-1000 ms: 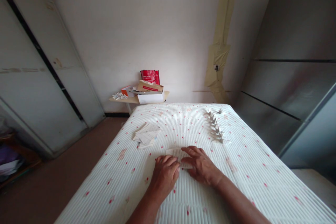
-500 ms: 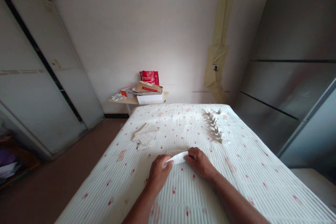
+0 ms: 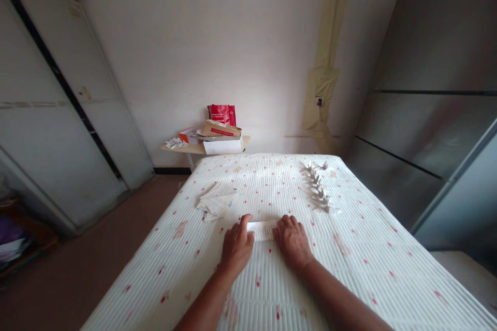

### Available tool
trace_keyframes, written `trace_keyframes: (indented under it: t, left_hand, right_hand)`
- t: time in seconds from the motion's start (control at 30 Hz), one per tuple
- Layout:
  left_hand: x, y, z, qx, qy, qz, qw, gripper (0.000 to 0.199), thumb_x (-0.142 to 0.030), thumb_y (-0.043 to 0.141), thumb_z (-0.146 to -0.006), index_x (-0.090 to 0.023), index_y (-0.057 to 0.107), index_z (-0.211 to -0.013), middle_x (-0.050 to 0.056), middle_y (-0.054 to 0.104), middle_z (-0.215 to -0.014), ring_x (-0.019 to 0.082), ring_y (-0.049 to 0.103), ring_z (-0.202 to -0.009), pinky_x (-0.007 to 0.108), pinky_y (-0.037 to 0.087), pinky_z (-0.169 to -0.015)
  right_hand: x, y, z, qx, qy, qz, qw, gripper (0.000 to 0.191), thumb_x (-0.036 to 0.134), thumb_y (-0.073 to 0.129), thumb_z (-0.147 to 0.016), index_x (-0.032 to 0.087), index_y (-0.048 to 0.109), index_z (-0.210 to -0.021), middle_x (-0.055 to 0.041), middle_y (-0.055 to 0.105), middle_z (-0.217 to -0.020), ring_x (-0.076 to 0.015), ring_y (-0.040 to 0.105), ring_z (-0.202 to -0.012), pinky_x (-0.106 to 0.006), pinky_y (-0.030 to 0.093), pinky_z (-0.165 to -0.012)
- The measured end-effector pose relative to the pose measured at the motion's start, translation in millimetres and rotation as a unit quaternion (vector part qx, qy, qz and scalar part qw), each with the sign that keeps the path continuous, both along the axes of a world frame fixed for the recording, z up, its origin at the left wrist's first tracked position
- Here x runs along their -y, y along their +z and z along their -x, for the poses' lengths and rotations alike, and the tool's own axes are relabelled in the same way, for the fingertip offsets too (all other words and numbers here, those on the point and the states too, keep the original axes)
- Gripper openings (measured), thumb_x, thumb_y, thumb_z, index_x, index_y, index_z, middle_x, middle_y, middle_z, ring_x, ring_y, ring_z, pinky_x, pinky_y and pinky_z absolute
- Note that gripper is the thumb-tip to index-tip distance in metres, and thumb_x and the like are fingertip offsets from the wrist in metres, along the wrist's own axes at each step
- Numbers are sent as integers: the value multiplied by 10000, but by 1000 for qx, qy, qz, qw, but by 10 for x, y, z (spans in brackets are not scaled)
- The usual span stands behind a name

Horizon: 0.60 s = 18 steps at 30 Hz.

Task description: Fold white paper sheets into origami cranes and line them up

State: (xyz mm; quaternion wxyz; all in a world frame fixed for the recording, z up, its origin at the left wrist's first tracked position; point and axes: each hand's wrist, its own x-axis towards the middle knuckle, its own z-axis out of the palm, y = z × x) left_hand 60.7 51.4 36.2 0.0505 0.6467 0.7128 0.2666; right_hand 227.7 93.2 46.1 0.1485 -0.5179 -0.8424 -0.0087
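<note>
A narrow folded strip of printed paper (image 3: pixel 263 230) lies on the bed's ribbed white cover (image 3: pixel 267 279) between my hands. My left hand (image 3: pixel 237 242) is at the strip's left end, thumb and forefinger on either side of it. At the right end, my right hand (image 3: pixel 292 240) rests with curled fingers on the paper. A loose pile of paper sheets (image 3: pixel 218 199) lies beyond my left hand. Several folded paper figures (image 3: pixel 318 189) with pointed tips form a row further off at the right.
Beyond the bed, a small table (image 3: pixel 194 149) holds a red bag (image 3: pixel 222 114), a white box (image 3: pixel 222 146), cardboard and a heap of small white pieces (image 3: pixel 176 143). Cabinets stand left (image 3: pixel 46 88) and right (image 3: pixel 430 124).
The paper strip was raised and curved; now it lies flatter on the cover. My left forefinger has lifted away from the thumb, and my right hand has turned palm down onto the strip.
</note>
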Motion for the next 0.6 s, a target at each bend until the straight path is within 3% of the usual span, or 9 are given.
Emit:
trace_keyframes:
  t: [0.23, 0.6]
  left_hand:
    - [-41, 20, 5, -137, 8, 16, 990, 321, -148, 368, -843, -200, 478, -1140, 64, 625, -794, 212, 591, -794, 307, 385, -719]
    - [-80, 30, -15, -192, -1, 53, 980, 296, -149, 369, -864, -224, 467, -1133, 50, 647, -839, 199, 590, -846, 308, 379, -742]
  right_hand:
    - [-69, -7, 9, 15, -5, 14, 1000, 219, 249, 413, -889, 163, 613, -861, -99, 572, -947, -234, 484, -921, -328, 372, -715]
    - [-14, 46, 82, 24, -31, 0, 999, 239, 188, 388, -886, 153, 620, -846, -101, 577, -925, -234, 500, -908, -319, 388, -664]
